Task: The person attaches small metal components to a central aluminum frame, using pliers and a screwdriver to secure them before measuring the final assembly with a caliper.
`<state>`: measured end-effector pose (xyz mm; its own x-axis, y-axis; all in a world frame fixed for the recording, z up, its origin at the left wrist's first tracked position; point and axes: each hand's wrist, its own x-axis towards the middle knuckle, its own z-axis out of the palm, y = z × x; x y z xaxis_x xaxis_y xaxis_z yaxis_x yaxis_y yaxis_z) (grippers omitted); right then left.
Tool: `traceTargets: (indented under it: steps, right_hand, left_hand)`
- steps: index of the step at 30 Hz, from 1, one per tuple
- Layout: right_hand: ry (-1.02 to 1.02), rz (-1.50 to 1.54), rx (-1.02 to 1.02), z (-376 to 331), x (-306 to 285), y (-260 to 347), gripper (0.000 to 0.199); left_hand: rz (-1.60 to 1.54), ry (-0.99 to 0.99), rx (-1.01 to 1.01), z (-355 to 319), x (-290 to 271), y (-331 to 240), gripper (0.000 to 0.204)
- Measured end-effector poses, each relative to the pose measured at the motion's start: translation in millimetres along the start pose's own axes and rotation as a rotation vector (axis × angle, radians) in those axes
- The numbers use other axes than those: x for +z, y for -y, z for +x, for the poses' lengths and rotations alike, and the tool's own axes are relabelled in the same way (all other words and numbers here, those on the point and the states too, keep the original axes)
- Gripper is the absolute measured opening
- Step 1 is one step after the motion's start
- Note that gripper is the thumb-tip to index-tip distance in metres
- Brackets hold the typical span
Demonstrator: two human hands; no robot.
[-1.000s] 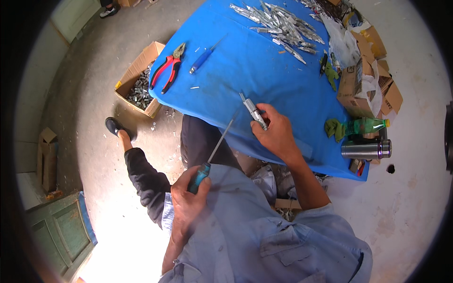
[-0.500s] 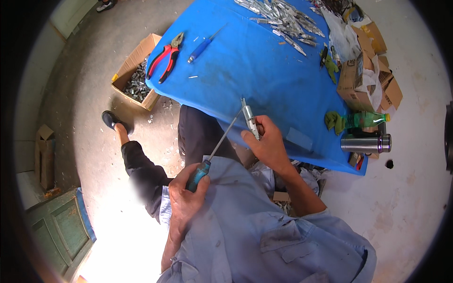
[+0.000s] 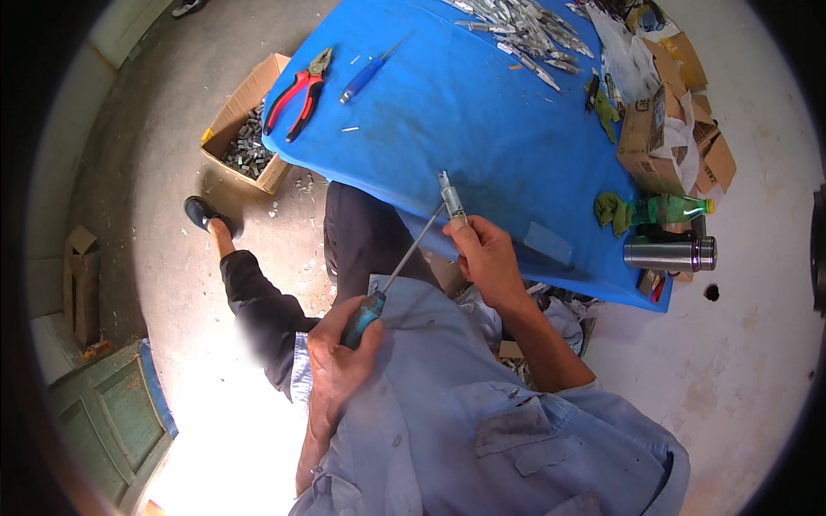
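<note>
My left hand (image 3: 338,348) is closed round the teal handle of a screwdriver (image 3: 411,249), whose long metal shaft slants up and to the right. The tip of that shaft meets the side of a small silvery metal part (image 3: 451,197) with a narrow upper end. My right hand (image 3: 488,255) grips this part by its lower end, thumb and fingers covering it there. Both hands are in front of the near edge of a table with a blue cloth (image 3: 482,138).
On the cloth lie red-and-black pliers (image 3: 297,93), a blue screwdriver (image 3: 362,80) and a heap of similar metal parts (image 3: 533,34). A carton of small metal pieces (image 3: 249,150) sits on the floor at left. A green bottle (image 3: 674,209), steel flask (image 3: 669,254) and cartons (image 3: 641,142) line the right side.
My right hand has shifted its grip on the metal part, turning it slightly and covering more of its lower end. The screwdriver stays in my left hand, nearly still.
</note>
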<state>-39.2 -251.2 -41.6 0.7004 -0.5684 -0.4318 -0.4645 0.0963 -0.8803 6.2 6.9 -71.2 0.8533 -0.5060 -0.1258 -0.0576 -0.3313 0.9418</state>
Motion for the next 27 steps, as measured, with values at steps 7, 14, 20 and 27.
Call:
traceTargets:
  steps: [7,14,20,27]
  right_hand:
    - [-0.013,0.077,0.028,-2,4,-1,0.029]
    - [0.018,0.105,-0.015,-1,5,-7,0.025]
    - [0.019,0.096,-0.021,-1,5,-8,0.025]
    - [-0.052,-0.135,-0.153,-1,1,-11,0.030]
  left_hand:
    - [-0.035,-0.010,-0.004,-5,0,8,0.034]
    - [-0.047,-0.028,-0.087,-7,-4,1,0.036]
    - [-0.050,-0.036,-0.101,-10,-6,0,0.036]
    - [-0.040,-0.074,-0.014,-9,-15,-9,0.031]
